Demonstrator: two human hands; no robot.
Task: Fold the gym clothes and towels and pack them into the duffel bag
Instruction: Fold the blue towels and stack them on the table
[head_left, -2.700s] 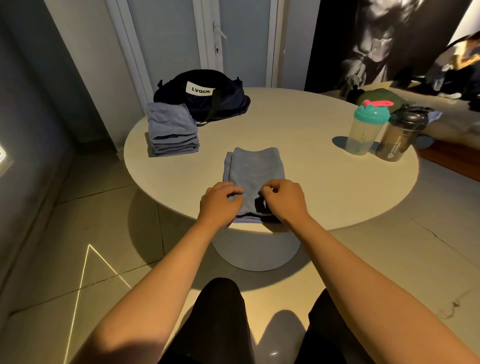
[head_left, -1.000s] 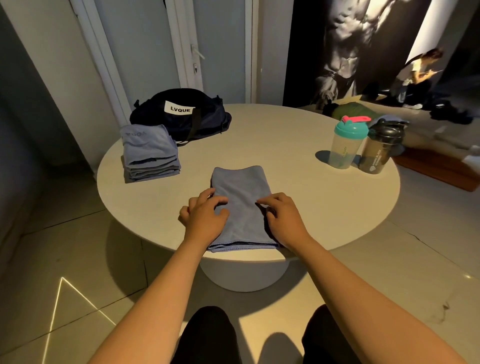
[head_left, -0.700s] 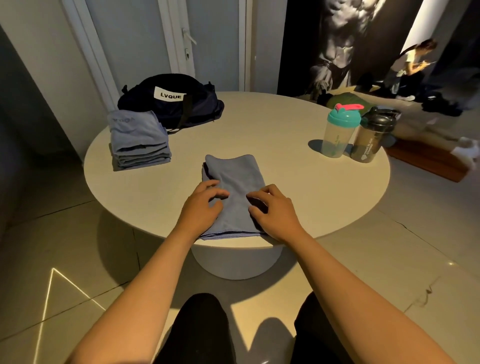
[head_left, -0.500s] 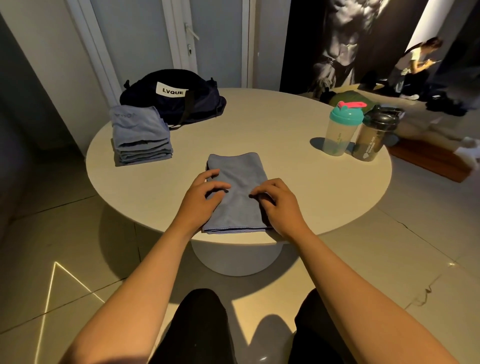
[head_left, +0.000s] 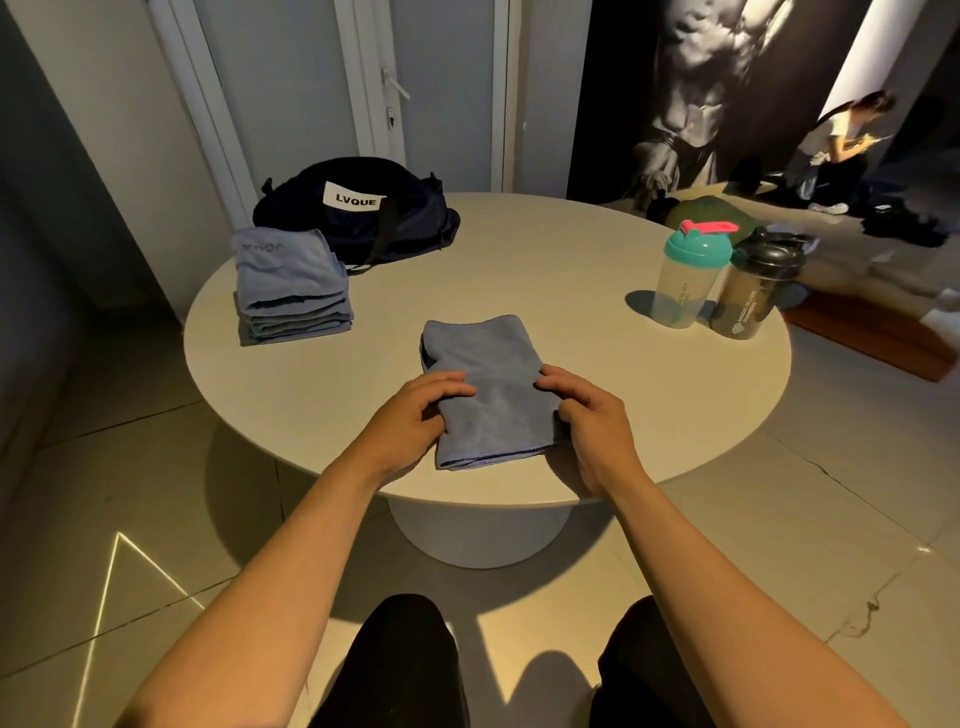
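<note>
Right now I have the folding of one piece nearly finished. A blue-grey towel (head_left: 491, 400) lies as a compact rectangle near the front edge of the round bench (head_left: 545, 275), directly before me. My left hand (head_left: 410, 421) holds its left side and my right hand (head_left: 592, 415) its right side. The fingers (head_left: 452, 387) of both curl over the edges onto the top layer, so I read both hands as gripping the cloth, not pressing it flat. Whether the thumbs sit beneath it I cannot tell.

I judge the step in hand to be the last tidy-up of this fold, with the lift to come. The next move, as I see it, calls for raising the bundle with both sides pinched evenly so the layers do not slide apart. Then it goes to the far left, either onto the stack of folded cloths (head_left: 291, 296) or into the dark duffel bag (head_left: 363, 218) just behind that stack. I cannot see an opening in the bag from here, so it will likely need opening first.

The towel looks soft and thin, several layers thick, with a stitched hem along the near edge and a rounded fold at the far end. Its left side gapes a little near the far corner. A teal-lidded shaker (head_left: 685, 283) and a black shaker (head_left: 753, 296) stand well apart on the right, out of the carrying path.
</note>
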